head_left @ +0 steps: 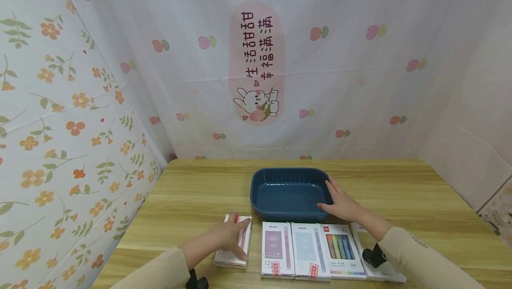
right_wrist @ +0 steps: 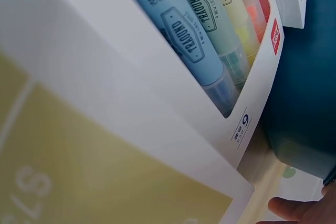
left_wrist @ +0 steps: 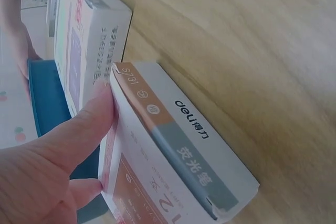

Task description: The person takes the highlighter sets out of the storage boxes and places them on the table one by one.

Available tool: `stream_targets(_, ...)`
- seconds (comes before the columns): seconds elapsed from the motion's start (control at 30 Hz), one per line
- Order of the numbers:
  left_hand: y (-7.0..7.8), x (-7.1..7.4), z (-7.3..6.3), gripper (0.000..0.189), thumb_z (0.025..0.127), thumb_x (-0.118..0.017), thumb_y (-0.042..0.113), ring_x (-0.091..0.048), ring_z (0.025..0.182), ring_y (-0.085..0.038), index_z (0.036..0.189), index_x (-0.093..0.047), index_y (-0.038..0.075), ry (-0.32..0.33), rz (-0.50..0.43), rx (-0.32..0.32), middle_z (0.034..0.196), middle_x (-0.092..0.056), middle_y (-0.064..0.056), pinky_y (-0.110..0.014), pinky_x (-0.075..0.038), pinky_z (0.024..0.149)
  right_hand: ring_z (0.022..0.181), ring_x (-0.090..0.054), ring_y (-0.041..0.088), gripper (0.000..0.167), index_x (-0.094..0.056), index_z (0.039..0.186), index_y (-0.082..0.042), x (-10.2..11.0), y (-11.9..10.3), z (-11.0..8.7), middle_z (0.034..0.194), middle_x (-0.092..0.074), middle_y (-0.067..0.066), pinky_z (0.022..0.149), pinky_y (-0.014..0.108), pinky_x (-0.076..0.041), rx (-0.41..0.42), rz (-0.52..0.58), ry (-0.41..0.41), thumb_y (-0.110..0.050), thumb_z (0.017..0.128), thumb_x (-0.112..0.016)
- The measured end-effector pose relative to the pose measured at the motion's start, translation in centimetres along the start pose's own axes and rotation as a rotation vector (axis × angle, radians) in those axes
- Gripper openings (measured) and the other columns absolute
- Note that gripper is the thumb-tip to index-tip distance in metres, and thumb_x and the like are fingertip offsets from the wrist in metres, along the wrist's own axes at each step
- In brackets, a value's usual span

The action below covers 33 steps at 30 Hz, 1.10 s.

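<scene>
My left hand (head_left: 234, 234) grips a white and orange pen box (head_left: 236, 244) at the left end of a row of boxes near the table's front edge. In the left wrist view the thumb (left_wrist: 89, 121) presses the box's (left_wrist: 184, 150) end edge and fingers curl beneath it. My right hand (head_left: 341, 203) rests with straight fingers on the near right corner of a dark blue basin (head_left: 280, 178), which holds nothing. Beside the held box lie a pink box (head_left: 276, 246), a pale blue box (head_left: 309, 249) and a box of coloured highlighters (head_left: 343, 248).
Another flat box (head_left: 384, 271) lies partly under my right forearm. The right wrist view shows the highlighter box (right_wrist: 210, 45), a yellow box face (right_wrist: 79, 166) and the basin wall (right_wrist: 304, 103) up close. Patterned curtains close in the wooden table (head_left: 400, 191) on three sides.
</scene>
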<state>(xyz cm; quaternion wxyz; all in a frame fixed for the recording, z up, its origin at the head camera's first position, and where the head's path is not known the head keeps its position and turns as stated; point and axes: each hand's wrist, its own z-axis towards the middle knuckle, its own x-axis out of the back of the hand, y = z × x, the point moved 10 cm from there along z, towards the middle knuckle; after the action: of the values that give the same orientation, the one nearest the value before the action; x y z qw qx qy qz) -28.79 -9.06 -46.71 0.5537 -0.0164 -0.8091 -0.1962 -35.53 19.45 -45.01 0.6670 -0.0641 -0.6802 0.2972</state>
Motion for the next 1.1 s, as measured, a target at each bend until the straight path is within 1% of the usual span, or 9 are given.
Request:
stream_targets(0.17, 0.6, -0.1, -0.3, 0.099, 0.053, -0.086, 0.042, -0.053, 0.101, -0.043, 0.139, -0.041, 0.02, -0.002, -0.001, -0.014, 0.138, -0.03, -0.023, -0.051, -0.046, 0.081, 0.127, -0.025, 0.052, 0.089, -0.019, 0.138, 0.014, 0.1, -0.1, 0.0, 0.147, -0.008, 0.032, 0.094, 0.062, -0.031, 0.002, -0.001, 0.001, -0.042, 0.083, -0.06)
stream_targets(0.37, 1.4, -0.1, -0.5, 0.1, 0.053, -0.085, 0.043, -0.054, 0.095, -0.039, 0.139, -0.041, 0.02, 0.003, 0.014, -0.026, 0.135, -0.033, -0.021, -0.048, -0.047, 0.08, 0.127, -0.025, 0.052, 0.088, -0.018, 0.139, 0.014, 0.0, -0.2, 0.0, 0.147, -0.007, 0.031, 0.094, 0.063, -0.031, -0.004, 0.004, -0.008, -0.041, 0.084, -0.06)
stream_targets(0.63, 2.0, -0.6, -0.4, 0.098, 0.054, -0.085, 0.045, -0.052, 0.103, -0.043, 0.138, -0.042, 0.02, 0.0, 0.004, -0.018, 0.137, -0.032, -0.022, -0.051, -0.045, 0.084, 0.127, -0.026, 0.052, 0.088, -0.018, 0.139, 0.014, 0.2, -0.4, -0.2, 0.147, -0.007, 0.032, 0.094, 0.062, -0.031, -0.009, 0.005, -0.011, -0.041, 0.084, -0.06)
stream_targets(0.93, 2.9, -0.8, -0.3, 0.097, 0.054, -0.085, 0.045, -0.054, 0.099, -0.041, 0.137, -0.043, 0.019, 0.007, -0.006, -0.041, 0.135, -0.034, -0.021, -0.048, -0.047, 0.081, 0.128, -0.024, 0.052, 0.088, -0.017, 0.139, 0.013, 0.1, -0.1, -0.1, 0.147, -0.007, 0.031, 0.095, 0.063, -0.03, -0.018, 0.008, -0.011, -0.041, 0.084, -0.06)
stream_targets(1.1, 3.0, -1.1, -0.2, 0.098, 0.053, -0.085, 0.046, -0.054, 0.1, -0.041, 0.137, -0.043, 0.019, 0.014, -0.004, -0.034, 0.135, -0.034, -0.021, -0.049, -0.047, 0.081, 0.127, -0.025, 0.052, 0.087, -0.017, 0.139, 0.013, 0.0, 0.0, -0.1, 0.147, -0.007, 0.032, 0.095, 0.063, -0.03, -0.013, 0.006, -0.011, -0.039, 0.085, -0.06)
